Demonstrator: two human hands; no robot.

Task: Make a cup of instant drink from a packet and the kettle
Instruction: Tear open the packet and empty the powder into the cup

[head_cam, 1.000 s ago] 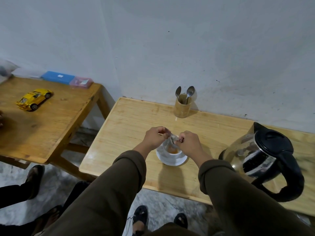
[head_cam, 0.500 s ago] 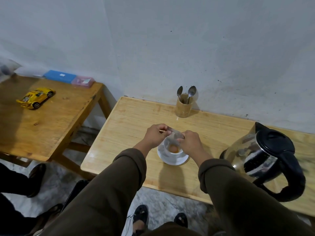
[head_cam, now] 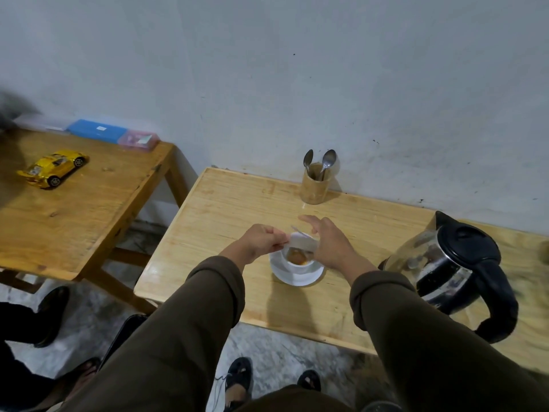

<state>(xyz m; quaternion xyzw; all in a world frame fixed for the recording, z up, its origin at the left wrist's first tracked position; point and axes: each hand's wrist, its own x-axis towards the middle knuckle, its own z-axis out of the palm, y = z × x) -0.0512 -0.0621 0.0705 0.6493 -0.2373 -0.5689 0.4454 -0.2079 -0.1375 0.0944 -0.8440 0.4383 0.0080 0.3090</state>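
Note:
A white cup [head_cam: 300, 264] with brown powder [head_cam: 296, 257] inside stands on a white saucer [head_cam: 292, 278] on the light wooden table [head_cam: 225, 221]. My left hand [head_cam: 263, 240] pinches a pale packet [head_cam: 301, 242] and holds it tilted over the cup. My right hand [head_cam: 328, 242] hovers just right of the packet with its fingers spread; whether it still touches the packet is unclear. A glass and black kettle [head_cam: 448, 269] stands at the right. Two spoons [head_cam: 322, 162] stand in a wooden holder [head_cam: 315, 187] near the wall.
A second, darker wooden table [head_cam: 74, 212] stands to the left with a yellow toy car [head_cam: 53, 168], a blue box [head_cam: 96, 130] and a pink box [head_cam: 138, 139]. Another person's legs and shoe [head_cam: 50, 313] are at the lower left. My feet [head_cam: 237, 379] show below the table edge.
My right hand has opened and lifted its fingers off the packet, which both hands pinched before. My left hand still holds the packet over the cup.

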